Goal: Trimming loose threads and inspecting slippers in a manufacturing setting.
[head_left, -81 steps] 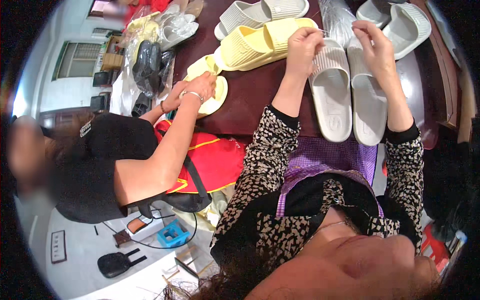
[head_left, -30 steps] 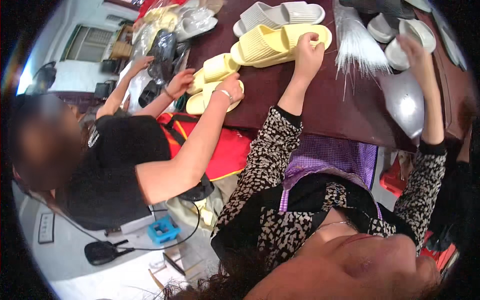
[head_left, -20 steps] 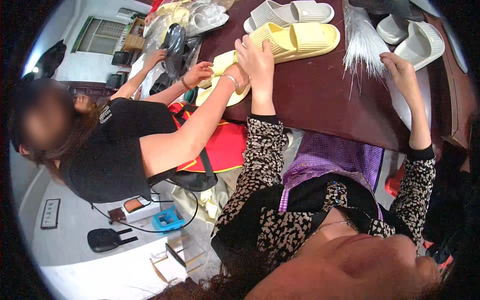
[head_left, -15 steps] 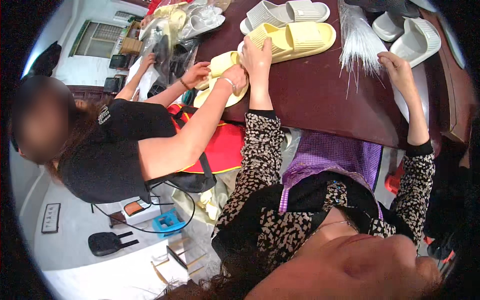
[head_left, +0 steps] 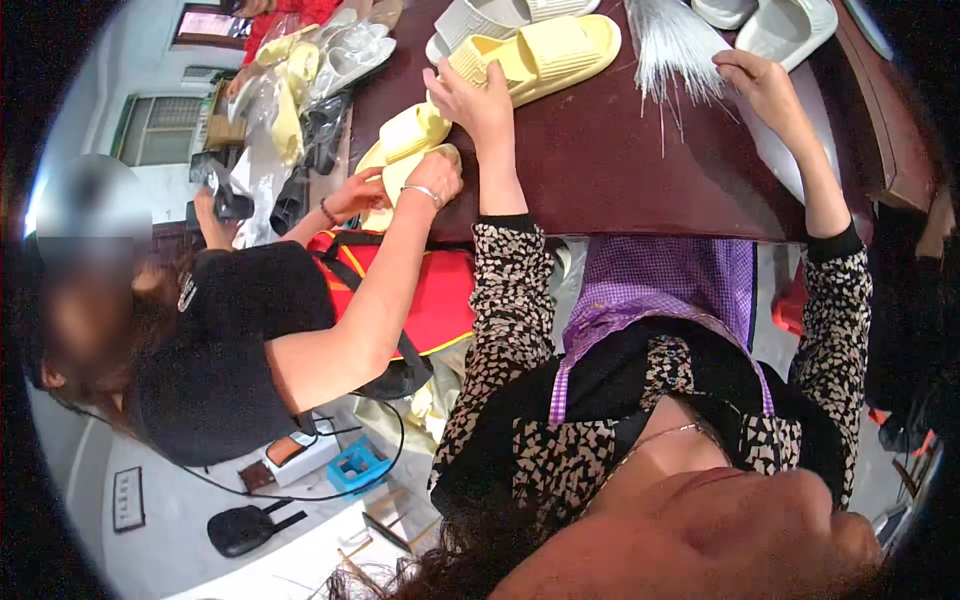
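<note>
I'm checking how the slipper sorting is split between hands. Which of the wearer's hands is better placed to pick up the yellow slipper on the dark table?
Left. The left hand already rests against the yellow slipper, while the right hand is at the bundle of white plastic ties, apart from it.

Head camera, looking down, near (fisheye) table (head_left: 600, 180)

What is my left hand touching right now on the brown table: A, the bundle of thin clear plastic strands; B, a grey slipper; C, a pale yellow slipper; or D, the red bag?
C. The left hand rests on the heel end of a pale yellow slipper, while the bundle of clear strands lies over by the right hand.
</note>
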A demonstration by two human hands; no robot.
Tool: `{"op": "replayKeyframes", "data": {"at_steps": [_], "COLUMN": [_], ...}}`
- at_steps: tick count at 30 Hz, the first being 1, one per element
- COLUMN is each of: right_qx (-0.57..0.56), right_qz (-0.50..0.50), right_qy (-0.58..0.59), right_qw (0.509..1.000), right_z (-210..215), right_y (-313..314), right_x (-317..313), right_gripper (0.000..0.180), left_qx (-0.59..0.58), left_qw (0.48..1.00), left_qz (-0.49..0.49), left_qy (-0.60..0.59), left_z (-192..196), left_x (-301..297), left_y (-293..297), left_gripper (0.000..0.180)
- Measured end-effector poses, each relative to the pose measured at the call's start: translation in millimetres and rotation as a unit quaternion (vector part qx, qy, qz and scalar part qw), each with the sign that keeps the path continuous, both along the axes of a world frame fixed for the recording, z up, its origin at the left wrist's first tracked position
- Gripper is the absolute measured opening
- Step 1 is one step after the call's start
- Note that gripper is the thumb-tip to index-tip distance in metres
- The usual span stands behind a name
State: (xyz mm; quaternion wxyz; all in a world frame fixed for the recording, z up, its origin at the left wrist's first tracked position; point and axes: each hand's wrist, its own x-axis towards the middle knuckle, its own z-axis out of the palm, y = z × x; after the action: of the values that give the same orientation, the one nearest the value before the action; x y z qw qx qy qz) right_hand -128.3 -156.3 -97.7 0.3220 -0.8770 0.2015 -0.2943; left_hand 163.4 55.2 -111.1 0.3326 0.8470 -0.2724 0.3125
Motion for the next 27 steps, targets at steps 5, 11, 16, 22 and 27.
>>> {"op": "replayKeyframes", "data": {"at_steps": [5,11,16,22,27], "right_qx": [-0.016,-0.027,-0.024,-0.041,-0.032], "right_qz": [-0.029,-0.015,-0.030,-0.036,-0.041], "right_qy": [0.008,-0.033,-0.051,-0.041,-0.033], "right_qw": [0.999,0.999,0.998,0.998,0.998], "right_z": [-7.0,-6.6,-21.4,-30.6,-34.6], "right_y": [-3.1,-6.8,-3.9,-1.5,-8.9], "right_x": [-1.5,16.2,16.4,14.9,12.8], "right_gripper": [0.018,0.017,0.017,0.017,0.016], "left_qx": [-0.078,0.057,0.168,0.158,0.180], "left_qw": [0.945,0.892,0.897,0.907,0.898], "left_qz": [-0.316,-0.428,-0.400,-0.382,-0.382], "left_qy": [0.036,0.133,0.089,0.088,0.119], "left_z": [16.6,-8.7,-20.9,-34.7,-36.1], "left_x": [-61.6,-121.9,-131.5,-131.2,-129.6], "left_y": [-20.4,-50.5,-45.3,-47.3,-52.7], "left_gripper": [0.011,0.021,0.030,0.029,0.018]}}
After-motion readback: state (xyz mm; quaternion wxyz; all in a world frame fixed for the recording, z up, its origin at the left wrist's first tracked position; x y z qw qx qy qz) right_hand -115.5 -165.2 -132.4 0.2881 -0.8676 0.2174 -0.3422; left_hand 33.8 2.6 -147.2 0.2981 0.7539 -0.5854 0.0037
